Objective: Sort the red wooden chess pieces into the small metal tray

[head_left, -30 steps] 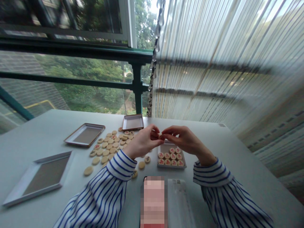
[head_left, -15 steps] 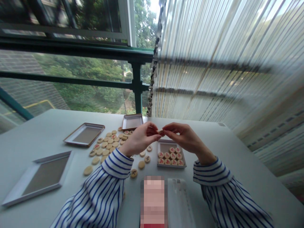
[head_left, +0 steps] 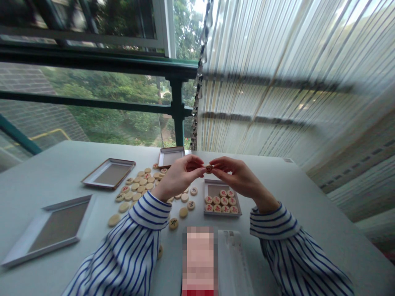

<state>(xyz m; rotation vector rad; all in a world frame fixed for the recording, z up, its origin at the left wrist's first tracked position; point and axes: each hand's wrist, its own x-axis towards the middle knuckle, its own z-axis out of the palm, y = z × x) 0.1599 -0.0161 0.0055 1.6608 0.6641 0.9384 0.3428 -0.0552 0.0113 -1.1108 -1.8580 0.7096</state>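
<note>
A round wooden piece with a mark on its face (head_left: pixel 209 169) is pinched between my left hand (head_left: pixel 182 174) and my right hand (head_left: pixel 237 176), above the table. Just below my right hand lies a small open box (head_left: pixel 212 188) holding several pieces with red characters, in rows toward its near side. Loose round pieces (head_left: pixel 142 189) spread over the table left of the box, some blank side up, others showing red or black characters. My left hand and forearm hide part of them.
Two open trays, one brown-edged (head_left: pixel 115 187) and one white (head_left: pixel 77 238), lie on the left of the white table (head_left: pixel 296 230). Another small tray (head_left: pixel 160 158) stands behind my left hand. A clear plastic item (head_left: pixel 236 259) and a pixelated area are at the near edge.
Both hands have stayed almost in place. The piece between them has turned slightly, and the fingers have shifted a little around it.
</note>
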